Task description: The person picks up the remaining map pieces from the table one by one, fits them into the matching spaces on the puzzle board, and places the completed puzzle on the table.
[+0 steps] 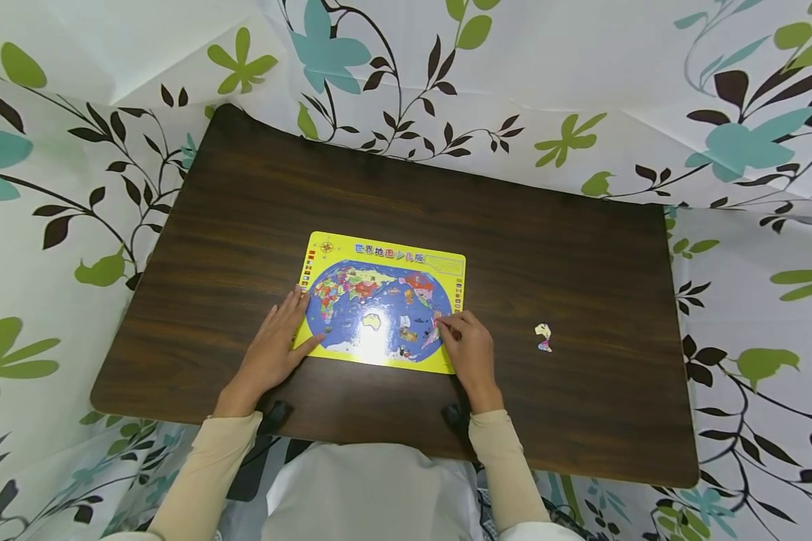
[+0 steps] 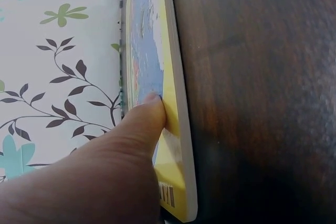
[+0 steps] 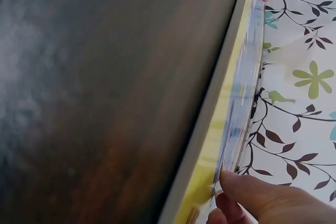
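Note:
A yellow-bordered world map puzzle board (image 1: 386,364) lies flat on the table, its blue oval filled with coloured pieces. A pale patch shaped like Australia (image 1: 371,321) shows low in the oval. My left hand (image 1: 275,342) rests over the board's left edge, fingers extended and thumb on the lower left corner area; its thumb (image 2: 142,124) touches the board in the left wrist view. At the right side of the oval, my right hand (image 1: 470,349) pinches a small puzzle piece (image 1: 437,318) between thumb and fingers. The fingers mostly hide this piece.
Loose puzzle pieces (image 1: 543,331) lie close together on the dark wooden table (image 1: 602,300), to the right of the board. Leaf-patterned white cloth (image 1: 501,98) hangs behind and beside the table. The person's body is at the front edge.

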The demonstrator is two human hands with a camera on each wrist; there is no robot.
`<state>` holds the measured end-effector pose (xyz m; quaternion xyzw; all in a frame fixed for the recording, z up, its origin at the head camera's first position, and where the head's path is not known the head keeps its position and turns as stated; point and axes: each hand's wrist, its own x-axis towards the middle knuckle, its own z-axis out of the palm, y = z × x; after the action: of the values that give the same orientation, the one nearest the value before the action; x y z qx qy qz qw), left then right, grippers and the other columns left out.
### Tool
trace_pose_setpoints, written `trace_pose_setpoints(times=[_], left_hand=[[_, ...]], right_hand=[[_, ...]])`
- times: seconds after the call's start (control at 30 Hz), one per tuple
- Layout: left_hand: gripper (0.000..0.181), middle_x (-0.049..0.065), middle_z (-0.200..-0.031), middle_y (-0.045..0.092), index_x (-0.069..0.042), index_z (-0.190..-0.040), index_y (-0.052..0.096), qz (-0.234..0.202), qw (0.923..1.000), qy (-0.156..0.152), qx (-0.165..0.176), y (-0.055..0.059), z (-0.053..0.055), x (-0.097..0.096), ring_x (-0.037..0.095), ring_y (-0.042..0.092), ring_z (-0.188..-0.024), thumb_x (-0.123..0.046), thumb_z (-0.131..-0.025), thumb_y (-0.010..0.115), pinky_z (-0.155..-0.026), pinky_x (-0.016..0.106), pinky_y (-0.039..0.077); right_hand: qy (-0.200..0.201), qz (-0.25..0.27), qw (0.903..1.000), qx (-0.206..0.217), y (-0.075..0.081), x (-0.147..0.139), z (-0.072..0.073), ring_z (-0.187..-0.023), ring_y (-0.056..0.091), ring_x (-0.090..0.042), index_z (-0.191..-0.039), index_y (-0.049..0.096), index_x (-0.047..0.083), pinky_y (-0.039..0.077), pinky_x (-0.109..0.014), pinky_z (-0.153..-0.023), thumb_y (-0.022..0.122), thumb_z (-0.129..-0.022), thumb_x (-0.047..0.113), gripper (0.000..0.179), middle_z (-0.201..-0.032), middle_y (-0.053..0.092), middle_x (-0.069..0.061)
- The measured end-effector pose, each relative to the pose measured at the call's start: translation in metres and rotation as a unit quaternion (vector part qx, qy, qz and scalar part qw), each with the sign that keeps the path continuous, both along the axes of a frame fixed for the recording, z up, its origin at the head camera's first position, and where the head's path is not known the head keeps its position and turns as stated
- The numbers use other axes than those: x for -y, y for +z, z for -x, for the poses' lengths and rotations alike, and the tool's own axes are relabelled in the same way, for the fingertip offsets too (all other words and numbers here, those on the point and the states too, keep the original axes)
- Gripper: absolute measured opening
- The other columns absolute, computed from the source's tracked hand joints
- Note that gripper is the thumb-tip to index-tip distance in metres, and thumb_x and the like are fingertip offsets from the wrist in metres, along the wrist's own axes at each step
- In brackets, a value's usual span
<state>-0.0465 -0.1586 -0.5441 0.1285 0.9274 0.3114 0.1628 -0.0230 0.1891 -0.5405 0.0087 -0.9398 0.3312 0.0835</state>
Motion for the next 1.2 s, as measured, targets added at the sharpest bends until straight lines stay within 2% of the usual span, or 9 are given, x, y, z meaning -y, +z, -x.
trace_pose_setpoints(times=[0.2,0.33,0.47,0.6,0.67,0.83,0.93,1.07,1.2], left_hand=[[0.087,0.015,-0.173,0.006,-0.005,-0.165,0.016,0.0,1.0,0.005,0.004,0.003,0.0,0.0,0.032,0.003,-0.16,-0.043,-0.102,0.063,-0.128,0.053,0.0],[0.087,0.016,-0.173,0.007,-0.004,-0.165,0.017,-0.002,1.0,0.006,0.001,0.003,0.0,0.0,0.033,0.003,-0.16,-0.042,-0.102,0.064,-0.128,0.053,0.001],[0.087,0.016,-0.173,0.008,-0.004,-0.165,0.017,-0.003,1.0,0.008,0.0,0.002,-0.001,0.0,0.033,0.003,-0.16,-0.042,-0.102,0.064,-0.128,0.053,0.0],[0.087,0.015,-0.173,0.007,-0.005,-0.165,0.017,-0.006,0.9999,0.008,0.0,0.001,-0.001,0.0,0.033,0.003,-0.16,-0.043,-0.102,0.063,-0.128,0.053,0.0],[0.087,0.015,-0.173,0.007,-0.005,-0.165,0.017,-0.008,0.9999,0.007,-0.002,0.0,-0.001,0.001,0.033,0.003,-0.16,-0.043,-0.102,0.063,-0.128,0.053,0.0],[0.087,0.015,-0.173,0.008,-0.004,-0.165,0.018,-0.006,1.0,0.004,-0.006,-0.002,0.0,0.0,0.033,0.003,-0.16,-0.043,-0.102,0.063,-0.128,0.053,0.0],[0.087,0.015,-0.173,0.007,-0.004,-0.165,0.018,-0.004,1.0,0.005,-0.006,-0.002,0.0,0.0,0.032,0.003,-0.16,-0.044,-0.102,0.063,-0.128,0.053,0.0],[0.087,0.014,-0.173,0.007,-0.004,-0.165,0.018,-0.002,1.0,0.006,-0.005,-0.002,0.0,-0.001,0.032,0.002,-0.16,-0.045,-0.102,0.063,-0.128,0.053,0.001],[0.087,0.013,-0.173,0.006,-0.005,-0.165,0.018,-0.001,1.0,0.004,-0.003,-0.003,-0.001,0.0,0.032,0.002,-0.16,-0.044,-0.102,0.062,-0.128,0.053,0.0]], right_hand=[[-0.02,0.023,0.9995,-0.011,0.002,-0.005,-0.001,-0.07,0.058,-0.019,-0.104,0.081,-0.001,0.049,-0.032,-0.06,0.077,-0.094,0.009,0.015,-0.092,0.07,-0.009],[-0.11,0.053,0.9914,-0.047,0.001,-0.028,-0.002,-0.074,0.061,-0.024,-0.105,0.079,-0.002,0.048,-0.03,-0.066,0.076,-0.095,0.007,0.014,-0.091,0.07,-0.013],[-0.259,0.068,0.9614,-0.063,0.001,-0.07,-0.004,-0.078,0.063,-0.027,-0.108,0.078,-0.004,0.045,-0.024,-0.069,0.075,-0.095,0.005,0.016,-0.094,0.068,-0.019],[-0.353,0.076,0.9326,0.002,0.004,-0.105,-0.011,-0.09,0.065,-0.033,-0.122,0.073,-0.005,0.05,-0.034,-0.079,0.075,-0.095,0.011,0.031,-0.11,0.066,-0.024],[-0.362,0.071,0.9287,0.041,0.006,-0.115,-0.014,-0.095,0.064,-0.037,-0.124,0.072,-0.005,0.049,-0.046,-0.084,0.076,-0.095,0.015,0.035,-0.114,0.065,-0.025],[-0.364,0.059,0.9257,0.086,0.009,-0.12,-0.018,-0.096,0.066,-0.038,-0.116,0.076,-0.004,0.051,-0.047,-0.082,0.074,-0.097,0.016,0.029,-0.114,0.068,-0.026],[-0.37,0.063,0.9217,0.099,0.011,-0.121,-0.016,-0.093,0.067,-0.034,-0.115,0.077,-0.002,0.051,-0.035,-0.075,0.074,-0.097,0.017,0.026,-0.111,0.071,-0.024],[-0.375,0.082,0.9168,0.112,0.013,-0.124,-0.014,-0.093,0.066,-0.029,-0.116,0.075,-0.003,0.042,-0.014,-0.064,0.074,-0.097,0.015,0.027,-0.108,0.072,-0.024],[-0.366,0.091,0.9178,0.123,0.015,-0.125,-0.014,-0.097,0.066,-0.03,-0.116,0.072,-0.006,0.039,-0.009,-0.064,0.075,-0.096,0.012,0.027,-0.111,0.071,-0.026]])
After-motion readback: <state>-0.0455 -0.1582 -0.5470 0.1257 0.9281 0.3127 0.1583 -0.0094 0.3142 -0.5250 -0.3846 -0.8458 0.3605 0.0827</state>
